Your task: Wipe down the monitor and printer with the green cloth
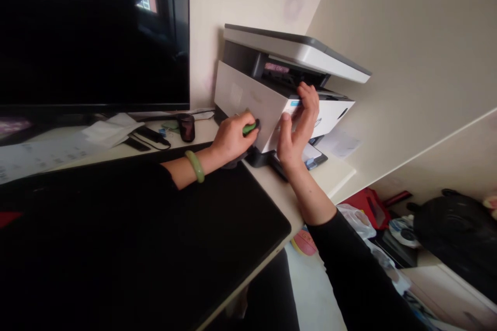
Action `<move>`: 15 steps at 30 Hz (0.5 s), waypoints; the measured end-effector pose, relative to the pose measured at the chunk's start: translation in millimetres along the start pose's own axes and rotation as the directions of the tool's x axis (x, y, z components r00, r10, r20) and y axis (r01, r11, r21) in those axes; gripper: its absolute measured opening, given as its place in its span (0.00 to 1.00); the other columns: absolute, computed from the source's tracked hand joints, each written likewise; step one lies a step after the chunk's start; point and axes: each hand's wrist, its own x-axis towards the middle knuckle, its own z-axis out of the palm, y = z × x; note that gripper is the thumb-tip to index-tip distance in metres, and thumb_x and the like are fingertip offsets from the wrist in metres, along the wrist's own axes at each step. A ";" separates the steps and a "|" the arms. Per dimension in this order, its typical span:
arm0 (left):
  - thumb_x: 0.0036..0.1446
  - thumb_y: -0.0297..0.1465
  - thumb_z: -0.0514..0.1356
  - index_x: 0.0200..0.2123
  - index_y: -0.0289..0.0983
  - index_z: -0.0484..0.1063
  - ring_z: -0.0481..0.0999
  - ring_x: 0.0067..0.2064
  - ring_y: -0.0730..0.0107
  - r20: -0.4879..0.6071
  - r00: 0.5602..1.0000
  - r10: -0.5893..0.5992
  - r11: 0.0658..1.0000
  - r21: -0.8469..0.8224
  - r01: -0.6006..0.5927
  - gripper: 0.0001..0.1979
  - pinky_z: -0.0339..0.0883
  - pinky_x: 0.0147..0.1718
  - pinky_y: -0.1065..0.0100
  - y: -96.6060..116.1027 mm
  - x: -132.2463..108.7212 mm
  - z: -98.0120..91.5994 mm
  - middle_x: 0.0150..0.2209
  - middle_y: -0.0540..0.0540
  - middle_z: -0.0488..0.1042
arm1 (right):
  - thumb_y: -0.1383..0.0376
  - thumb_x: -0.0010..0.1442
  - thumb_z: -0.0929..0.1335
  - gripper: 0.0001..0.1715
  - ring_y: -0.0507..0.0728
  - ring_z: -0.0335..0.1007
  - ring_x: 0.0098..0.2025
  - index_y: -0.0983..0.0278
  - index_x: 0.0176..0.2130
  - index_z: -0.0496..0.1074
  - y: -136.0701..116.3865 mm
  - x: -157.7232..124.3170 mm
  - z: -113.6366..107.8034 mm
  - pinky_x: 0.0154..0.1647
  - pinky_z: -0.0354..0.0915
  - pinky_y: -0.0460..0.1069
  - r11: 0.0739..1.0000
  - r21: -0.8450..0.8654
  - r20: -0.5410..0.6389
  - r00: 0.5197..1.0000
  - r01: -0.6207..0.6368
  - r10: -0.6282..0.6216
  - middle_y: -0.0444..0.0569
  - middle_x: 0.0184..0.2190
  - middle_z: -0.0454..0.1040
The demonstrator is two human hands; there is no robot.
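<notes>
From my head camera, the printer (pixel 248 98) sits at the corner of the desk (pixel 279 191), pushed against the wall (pixel 248 10), with its scanner lid (pixel 295 51) raised so the dark inside shows. My left hand (pixel 233 138), a jade bangle (pixel 194 166) on the wrist, is curled closed around a small green piece (pixel 249 128) at the printer's panel; I can't tell what it joins. My right hand (pixel 297 124) is open, fingers spread against the white front, apparently bracing the printer so it won't slide. A black desk pad (pixel 135 238) lies under my left forearm, and the monitor (pixel 93 36) crowds the left side. Papers (pixel 111 132) and a dark cup (pixel 187 128) sit beyond the pad.
</notes>
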 end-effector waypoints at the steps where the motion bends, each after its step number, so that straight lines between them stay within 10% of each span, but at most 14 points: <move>1: 0.60 0.26 0.66 0.33 0.40 0.69 0.78 0.37 0.65 0.012 1.000 0.017 1.000 -0.012 -0.017 0.07 0.69 0.40 0.64 0.2 -0.6 0.1 0.33 0.50 0.79 | 0.42 0.74 0.59 0.36 0.70 0.60 0.78 0.56 0.70 0.64 0.2 0.0 0.2 0.78 0.53 0.80 1.000 0.004 -0.005 1.000 0.006 -0.006 0.55 0.70 0.69; 15: 0.60 0.27 0.66 0.34 0.41 0.70 0.77 0.35 0.67 0.088 0.994 0.064 0.998 -0.033 -0.061 0.07 0.69 0.39 0.65 -1.8 0.5 -3.0 0.33 0.50 0.79 | 0.45 0.76 0.59 0.33 0.69 0.59 0.79 0.55 0.72 0.61 3.4 -1.3 -0.6 0.79 0.54 0.80 0.999 -0.003 0.006 0.999 0.054 -0.054 0.54 0.71 0.68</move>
